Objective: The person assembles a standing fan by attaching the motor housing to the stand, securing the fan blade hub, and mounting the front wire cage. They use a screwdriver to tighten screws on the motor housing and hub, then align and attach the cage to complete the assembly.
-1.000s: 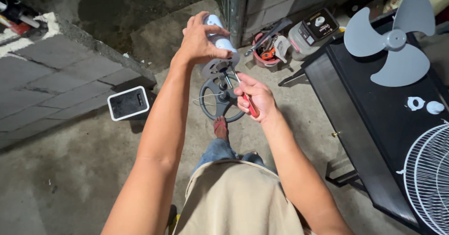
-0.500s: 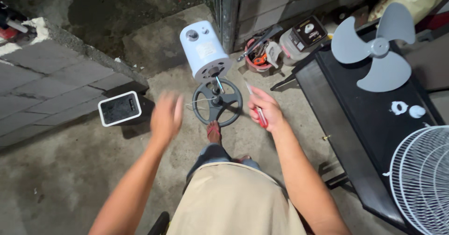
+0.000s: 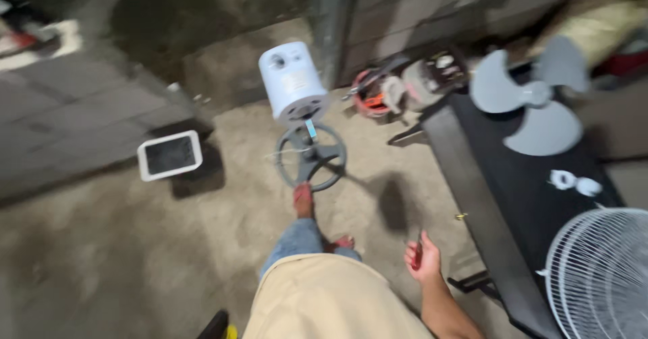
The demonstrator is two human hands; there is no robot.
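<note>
Head view: right hand (image 3: 423, 258) low beside the beige shorts (image 3: 324, 298), fingers curled, a trace of red inside; too blurred to tell whether gripping anything. Left hand out of sight.

— And the white cylindrical plastic fan motor housing (image 3: 291, 82)?

— Well apart from that hand, upright on a thin stem over the grey round spoked base (image 3: 310, 155); base pinned by a sandalled foot (image 3: 303, 199) on the concrete floor (image 3: 101, 244).

— Handling?

— Probably top-heavy, with a motor inside a smooth, stiff shell. Best gripped around the barrel, not by the knobs. Off to the right, a black counter (image 3: 499, 170) carrying a grey three-bladed fan propeller (image 3: 530, 106).
</note>
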